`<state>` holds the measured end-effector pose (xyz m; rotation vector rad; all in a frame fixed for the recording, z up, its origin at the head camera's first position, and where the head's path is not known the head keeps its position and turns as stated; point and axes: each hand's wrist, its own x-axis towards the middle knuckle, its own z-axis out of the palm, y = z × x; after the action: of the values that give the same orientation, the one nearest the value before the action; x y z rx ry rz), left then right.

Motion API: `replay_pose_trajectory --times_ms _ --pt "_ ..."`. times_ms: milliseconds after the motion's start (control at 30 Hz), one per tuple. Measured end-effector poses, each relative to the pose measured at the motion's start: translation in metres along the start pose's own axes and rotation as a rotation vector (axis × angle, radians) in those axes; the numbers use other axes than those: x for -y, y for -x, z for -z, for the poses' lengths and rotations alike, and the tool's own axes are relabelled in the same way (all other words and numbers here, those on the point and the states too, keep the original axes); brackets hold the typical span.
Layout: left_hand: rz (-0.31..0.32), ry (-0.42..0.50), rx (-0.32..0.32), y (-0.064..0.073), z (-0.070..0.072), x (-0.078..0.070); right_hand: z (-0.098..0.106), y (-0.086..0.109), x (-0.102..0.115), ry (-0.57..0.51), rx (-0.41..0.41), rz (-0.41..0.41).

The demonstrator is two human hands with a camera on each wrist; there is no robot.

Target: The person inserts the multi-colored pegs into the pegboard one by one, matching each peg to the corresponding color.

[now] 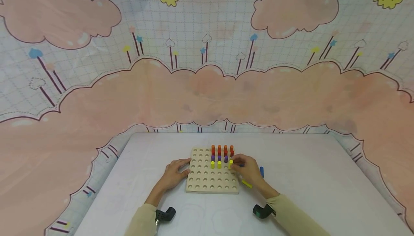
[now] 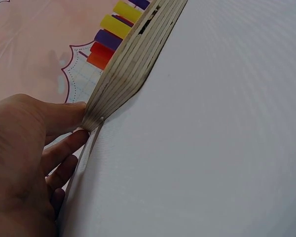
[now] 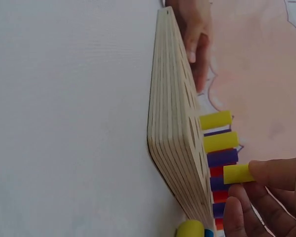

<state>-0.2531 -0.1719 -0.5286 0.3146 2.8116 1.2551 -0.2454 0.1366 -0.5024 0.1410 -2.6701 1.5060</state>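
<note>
A wooden pegboard lies on the white table, its round holes in rows. My right hand pinches a yellow peg between thumb and fingers, over the board's right side. The held peg is tilted in the right wrist view; whether its lower end touches a hole I cannot tell. Two yellow pegs stand in the same row to its left. Behind them are purple pegs, red pegs and orange pegs. My left hand touches the board's left edge with thumb and index finger extended.
A loose yellow peg lies right of the board under the right forearm. Farther right lies a blue peg; another bit of blue shows beside the right hand. Black devices sit at both wrists. A cloud-printed cloth hangs behind the table.
</note>
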Motion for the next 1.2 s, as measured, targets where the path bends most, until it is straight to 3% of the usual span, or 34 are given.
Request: replay_pose_trajectory --times_ms 333,567,900,1200 --pt "0.0 0.001 0.005 -0.001 -0.001 0.002 -0.013 -0.004 0.001 -0.02 0.013 0.004" --pt "0.001 0.009 0.001 -0.001 0.0 0.001 -0.015 -0.004 0.001 0.034 0.034 0.027" --pt "0.007 0.004 0.001 -0.001 0.0 0.0 0.009 0.01 0.011 0.106 -0.019 0.03" --pt "-0.002 -0.011 0.0 -0.003 0.0 0.002 0.03 0.03 -0.001 0.157 -0.02 0.001"
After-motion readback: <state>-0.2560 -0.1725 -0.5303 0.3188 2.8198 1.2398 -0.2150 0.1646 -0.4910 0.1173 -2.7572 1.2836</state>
